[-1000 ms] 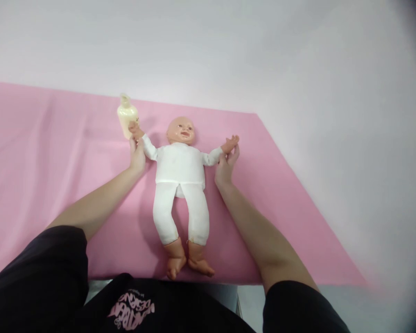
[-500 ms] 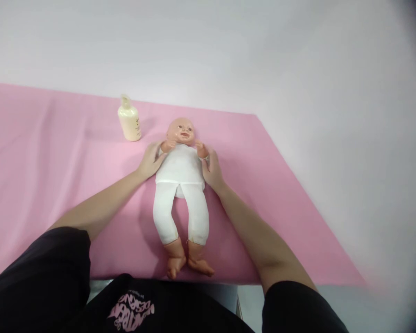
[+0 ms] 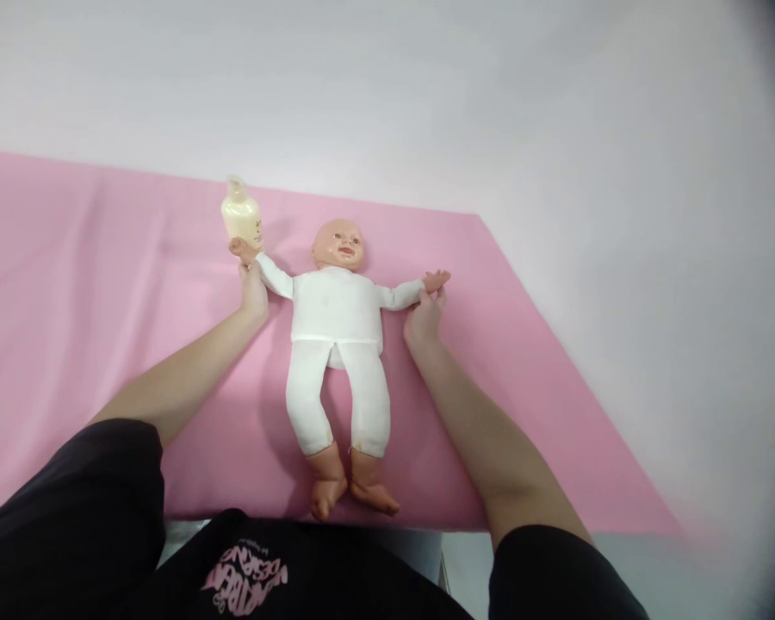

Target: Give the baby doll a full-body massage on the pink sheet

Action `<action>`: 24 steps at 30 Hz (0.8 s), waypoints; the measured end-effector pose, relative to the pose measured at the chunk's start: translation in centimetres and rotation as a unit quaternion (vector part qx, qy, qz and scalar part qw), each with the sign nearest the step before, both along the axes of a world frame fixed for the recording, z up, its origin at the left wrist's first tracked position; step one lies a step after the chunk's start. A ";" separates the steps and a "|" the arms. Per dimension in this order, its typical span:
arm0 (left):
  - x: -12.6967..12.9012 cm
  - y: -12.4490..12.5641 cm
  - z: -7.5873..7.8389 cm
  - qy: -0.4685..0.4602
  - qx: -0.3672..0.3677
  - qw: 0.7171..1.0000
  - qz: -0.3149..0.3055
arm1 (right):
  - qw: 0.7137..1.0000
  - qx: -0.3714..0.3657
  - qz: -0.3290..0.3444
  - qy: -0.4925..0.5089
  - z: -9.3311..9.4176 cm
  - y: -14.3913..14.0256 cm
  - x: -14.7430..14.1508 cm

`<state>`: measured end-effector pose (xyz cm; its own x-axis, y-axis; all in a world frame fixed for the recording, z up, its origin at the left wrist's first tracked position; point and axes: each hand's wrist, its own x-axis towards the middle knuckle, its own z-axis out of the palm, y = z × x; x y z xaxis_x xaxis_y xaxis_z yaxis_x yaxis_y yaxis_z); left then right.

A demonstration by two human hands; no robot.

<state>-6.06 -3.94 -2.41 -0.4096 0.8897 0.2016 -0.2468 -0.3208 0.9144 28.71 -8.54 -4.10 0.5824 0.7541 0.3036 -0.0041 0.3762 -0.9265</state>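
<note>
A baby doll (image 3: 337,306) in a white top and white trousers lies on its back, its head away from me and its bare feet near the front edge. Both its arms are stretched out sideways. My left hand (image 3: 254,293) is closed on the doll's arm at the left, near the wrist. At the other side my right hand (image 3: 424,319) grips the doll's arm by its wrist. The doll's hand at the left overlaps the lower part of a pale yellow pump bottle (image 3: 240,213), which stands upright.
A pink cloth (image 3: 103,344) covers the table, with soft folds at the left. Beyond its far and right edges is a plain pale wall or surface (image 3: 587,172). The table's front edge runs close to my body.
The doll's arms were bent in over its chest, with my hands beside them. Now both hands have drawn the arms outward to the sides. The doll's body and the bottle stay put.
</note>
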 end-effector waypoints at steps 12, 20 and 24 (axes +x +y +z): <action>2.0 -4.0 2.8 0.403 0.166 0.891 -0.130 | 0.906 0.082 0.161 -0.382 3.7 -3.8 -3.6; 2.4 -5.1 3.6 0.518 0.194 0.823 -0.128 | 0.875 0.072 0.162 -0.450 3.8 -4.0 -3.6; 2.4 -5.1 3.6 0.508 0.187 0.830 -0.133 | 0.875 0.067 0.178 -0.446 4.0 -4.1 -3.5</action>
<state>-3.69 -9.00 1.19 0.3414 0.7182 0.6063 0.4830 -0.6875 0.5424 25.18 -12.66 -0.08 -0.1950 0.7619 0.6176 0.5585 0.6039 -0.5687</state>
